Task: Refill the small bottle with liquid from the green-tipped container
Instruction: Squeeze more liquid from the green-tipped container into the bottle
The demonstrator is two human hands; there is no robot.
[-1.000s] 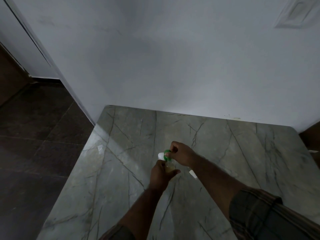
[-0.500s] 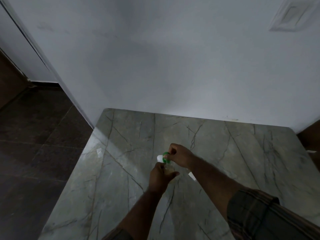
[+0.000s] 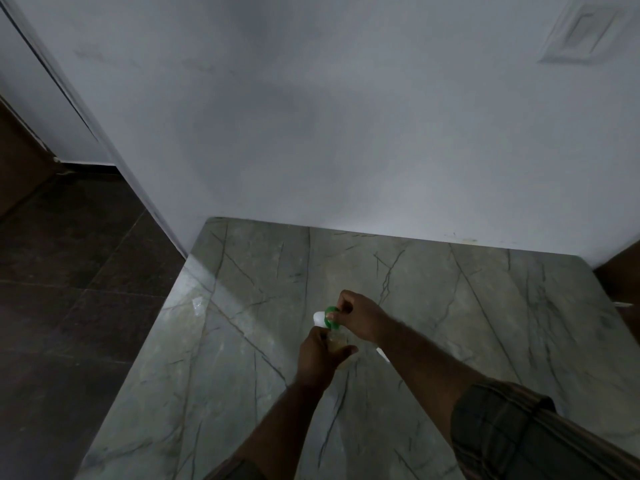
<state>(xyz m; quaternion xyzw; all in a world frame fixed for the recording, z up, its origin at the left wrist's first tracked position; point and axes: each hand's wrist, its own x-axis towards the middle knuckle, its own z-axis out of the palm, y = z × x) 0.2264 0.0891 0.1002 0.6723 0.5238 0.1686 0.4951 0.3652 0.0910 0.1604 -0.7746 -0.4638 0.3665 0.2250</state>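
Note:
My left hand [image 3: 320,351] is wrapped around a small clear bottle [image 3: 338,342] with yellowish liquid in it, held just above the marble table [image 3: 450,306]. Directly over the bottle, my right hand [image 3: 356,318] grips the white container with the green tip [image 3: 327,317], tilted so its green end sits at the bottle's mouth. Most of both objects is hidden by my fingers. A small white piece [image 3: 382,355] lies on the table just under my right forearm.
The grey-green marble table butts against a white wall [image 3: 346,133] at the back. Its left edge drops to a dark tiled floor [image 3: 69,289]. A small shiny scrap [image 3: 198,303] lies near the table's left edge.
Both hands have stayed together with the container over the bottle. The whole scene sits slightly lower and to the left in view, from a small head movement.

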